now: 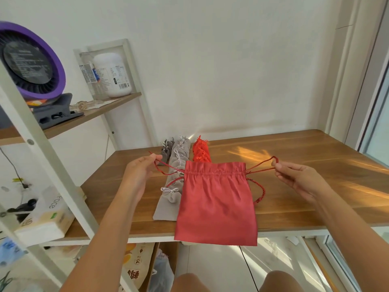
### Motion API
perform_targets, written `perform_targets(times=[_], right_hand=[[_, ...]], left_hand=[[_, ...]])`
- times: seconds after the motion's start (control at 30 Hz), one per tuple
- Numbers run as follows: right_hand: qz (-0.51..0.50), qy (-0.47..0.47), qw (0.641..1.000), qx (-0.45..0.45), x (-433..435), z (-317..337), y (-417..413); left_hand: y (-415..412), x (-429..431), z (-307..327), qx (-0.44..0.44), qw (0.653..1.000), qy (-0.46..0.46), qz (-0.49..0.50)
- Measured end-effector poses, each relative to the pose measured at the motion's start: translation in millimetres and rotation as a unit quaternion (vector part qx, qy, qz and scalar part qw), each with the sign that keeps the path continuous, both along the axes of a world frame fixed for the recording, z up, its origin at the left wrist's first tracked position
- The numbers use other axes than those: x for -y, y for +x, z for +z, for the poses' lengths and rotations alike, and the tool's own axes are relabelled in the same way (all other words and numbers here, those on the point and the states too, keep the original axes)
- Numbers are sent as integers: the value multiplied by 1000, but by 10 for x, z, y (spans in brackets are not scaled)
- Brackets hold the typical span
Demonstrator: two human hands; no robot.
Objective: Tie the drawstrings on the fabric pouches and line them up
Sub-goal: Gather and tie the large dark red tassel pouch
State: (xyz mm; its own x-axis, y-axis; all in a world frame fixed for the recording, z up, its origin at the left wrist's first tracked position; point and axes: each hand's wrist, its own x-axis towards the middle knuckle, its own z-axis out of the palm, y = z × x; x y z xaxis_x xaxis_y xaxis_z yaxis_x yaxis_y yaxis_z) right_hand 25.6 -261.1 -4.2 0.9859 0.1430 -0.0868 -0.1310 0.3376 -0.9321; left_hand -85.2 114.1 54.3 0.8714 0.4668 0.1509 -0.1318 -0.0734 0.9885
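- Red satin pouch (216, 203) sits at the front-middle of the wooden table (294, 197). Its mouth is gathered into pleats and its bottom edge reaches past the table's front edge. Whether it rests on the wood or hangs from the cords cannot be told.
- Red drawstring (263, 189) comes out of both sides of the gathered mouth, stretched taut to left and right. A twisted loop of it droops beside the pouch's right edge.
- Left hand (141, 171) pinches the left end of the cord between thumb and forefinger, the other fingers curled loosely beneath. It is held out to the left of the pouch.
- Right hand (299, 178) pinches the looped right end of the cord between thumb and fingertip, the remaining fingers bent. It is held well out to the right of the pouch.
- Behind the pouch, three rows of smaller pouches lie side by side, running away towards the wall: dark grey pouches (166, 152), light grey pouches (174, 197) with pale bows, and bright red pouches (201, 153).
- The light grey row's near end lies just beside the big pouch's left edge.
- White-framed shelf unit (52, 163) stands left of the table, carrying a purple fan (31, 60), a white jar (113, 74) and, lower down, a tissue pack (46, 216).
- Bare knees (189, 283) show at the bottom edge.
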Motion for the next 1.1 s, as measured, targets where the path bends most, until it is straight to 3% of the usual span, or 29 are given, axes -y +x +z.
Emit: perform_targets(times=[0.13,0.2,0.23,0.33,0.43,0.47,0.53,0.6,0.67,0.73,0.97,1.03,1.1], right_hand=[[55,-23,998,-9,50,5,63],[82,-109,991,-6,47,8,70],[84,-196,977,11,43,20,60],[59,-441,891,92,35,70,28],[46,-494,859,125,22,117,-3],[37,-483,866,125,24,116,3],[32,-364,926,95,-3,110,10],[55,-108,992,39,-66,149,5],[54,158,986,-22,-126,173,15],[18,283,958,-55,-160,184,55],[-125,419,895,-91,170,163,294],[-143,370,910,-125,324,76,365],[-169,313,923,-149,430,-42,422]], left_hand=[[-3,5,137,73,992,-94,-32],[-17,27,187,136,978,-153,-46],[-17,38,201,158,971,-171,-46],[-5,75,215,186,959,-208,-47],[20,51,184,200,945,-253,-52],[37,32,163,202,940,-271,-52],[89,-10,102,196,931,-306,-48],[154,-35,39,177,931,-317,-38],[210,-57,-26,144,949,-280,-30],[243,-68,-73,106,969,-221,-23],[228,-348,-79,-20,988,-136,64],[205,-285,-112,-89,991,-15,96],[203,-117,-200,-139,966,186,116]])
